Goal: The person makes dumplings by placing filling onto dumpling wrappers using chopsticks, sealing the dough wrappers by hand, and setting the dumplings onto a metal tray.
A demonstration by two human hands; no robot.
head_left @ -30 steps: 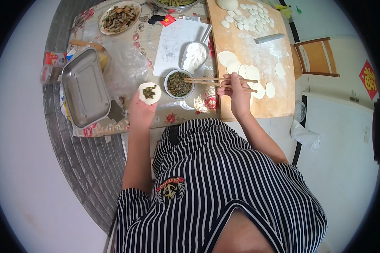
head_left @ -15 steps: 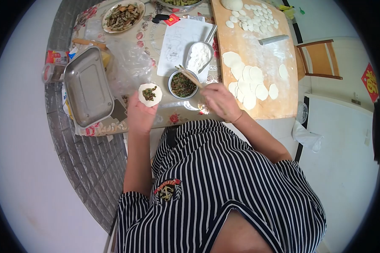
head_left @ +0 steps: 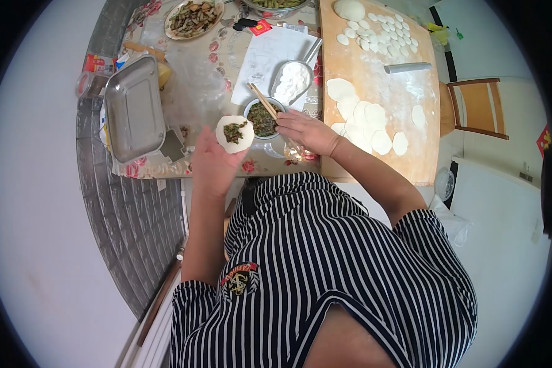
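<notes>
A round dough wrapper (head_left: 244, 140) with a dark green chopped filling (head_left: 233, 132) rests on the fingers of my left hand (head_left: 214, 165), which holds it from below, left of the filling bowl. The white bowl (head_left: 248, 124) contains more of the same mixture. A pair of wooden chopsticks (head_left: 263, 100) slants across the bowl, tips pointing away past its far rim. My right hand (head_left: 308, 132) is at the bowl's right side, fingers closed together at the near ends of the chopsticks; its thumb is partly hidden.
Flat wrappers (head_left: 367, 116) overlap on the floured wooden board (head_left: 405, 165), with small dough pieces (head_left: 383, 35) and a grey rolling pin (head_left: 408, 68) farther back. A scoop of flour (head_left: 292, 83) stands behind the bowl. At left is a metal tray (head_left: 135, 113).
The chopsticks and my right hand have shifted left over the bowl. My left hand with the filled wrapper has come closer to the bowl. The camera view has shifted slightly.
</notes>
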